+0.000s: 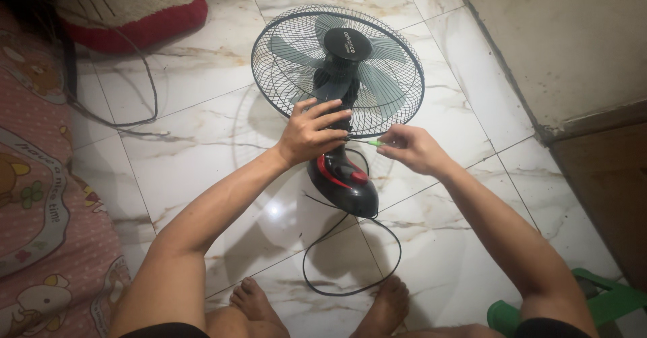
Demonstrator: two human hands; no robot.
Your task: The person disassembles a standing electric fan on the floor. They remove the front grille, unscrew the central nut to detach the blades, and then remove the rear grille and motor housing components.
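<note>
A small black table fan (pixel 337 75) with a round wire grille and grey-green blades stands on the marble floor, its black and red base (pixel 344 179) nearest me. My left hand (pixel 311 132) grips the fan's neck just below the grille. My right hand (pixel 408 148) pinches a thin green-handled tool (pixel 373 142), a screwdriver by its look, with its tip pointed at the neck beside my left fingers. The fan's black cord (pixel 350 257) loops on the floor in front of my bare feet.
A pink patterned mattress (pixel 40 176) lies along the left. A red-edged cushion (pixel 128 4) and a thin black cable (pixel 145 95) are at the back left. A wall (pixel 566 35) rises at the right. A green plastic stool (pixel 600 301) sits near my right elbow.
</note>
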